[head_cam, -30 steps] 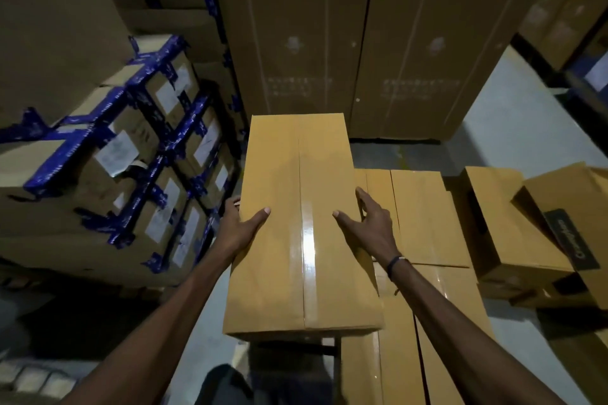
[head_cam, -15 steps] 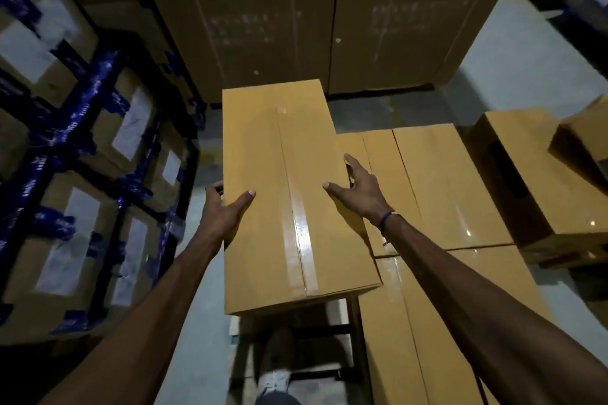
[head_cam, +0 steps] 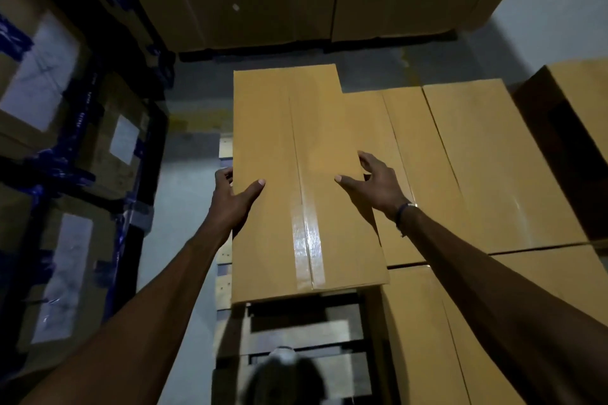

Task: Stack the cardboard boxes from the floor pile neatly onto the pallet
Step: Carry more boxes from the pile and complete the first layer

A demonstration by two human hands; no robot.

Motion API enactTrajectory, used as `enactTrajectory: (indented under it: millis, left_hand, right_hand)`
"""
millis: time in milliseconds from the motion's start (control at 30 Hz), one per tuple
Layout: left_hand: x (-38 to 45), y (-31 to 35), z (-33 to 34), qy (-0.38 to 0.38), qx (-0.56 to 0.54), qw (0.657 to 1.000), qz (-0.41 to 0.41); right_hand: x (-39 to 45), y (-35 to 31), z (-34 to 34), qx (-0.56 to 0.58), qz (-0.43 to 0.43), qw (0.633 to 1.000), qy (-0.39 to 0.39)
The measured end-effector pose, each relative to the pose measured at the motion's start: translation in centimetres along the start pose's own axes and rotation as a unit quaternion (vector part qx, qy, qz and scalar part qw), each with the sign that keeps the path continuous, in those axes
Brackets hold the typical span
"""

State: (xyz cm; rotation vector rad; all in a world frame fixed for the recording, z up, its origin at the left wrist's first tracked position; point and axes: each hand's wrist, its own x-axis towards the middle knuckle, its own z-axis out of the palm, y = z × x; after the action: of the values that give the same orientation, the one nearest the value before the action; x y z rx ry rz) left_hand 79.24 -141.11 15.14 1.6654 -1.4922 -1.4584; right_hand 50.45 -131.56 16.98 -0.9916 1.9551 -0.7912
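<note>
A long tan cardboard box (head_cam: 296, 181) with a glossy clear tape seam sits over the wooden slatted pallet (head_cam: 296, 332), beside other tan boxes (head_cam: 487, 168).
Its underside is hidden in dim light. The left hand (head_cam: 230, 200) grips its left edge, thumb on top; the right hand (head_cam: 375, 184) is spread at the right edge, contact unclear.
</note>
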Motion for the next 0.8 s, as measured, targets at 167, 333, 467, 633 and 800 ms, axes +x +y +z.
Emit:
enactTrajectory:
  millis: [167,333,467,633,800]
  left_hand:
    - [4.3,-3.6,2.1,-0.023,0.021,0.999,-0.006]
    - [7.0,-6.5,3.9,-0.041,0.028,0.999,-0.017]
    - [8.3,-8.2,5.0,-0.051,0.033,0.998,-0.029]
    - [9.3,-10.0,6.2,-0.059,0.048,0.996,-0.039]
    - [10.0,-11.4,6.4,-0.064,0.072,0.994,-0.047]
  right_hand:
    - [3.3,3.3,1.6,-0.005,0.007,1.0,0.005]
    - [5.4,6.8,3.2,-0.026,0.015,1.0,0.008]
    - [6.6,8.7,4.0,-0.031,0.021,0.999,0.004]
    - [7.7,10.4,4.5,-0.036,0.01,0.999,0.01]
    - [8.0,11.1,5.5,-0.048,-0.002,0.999,0.025]
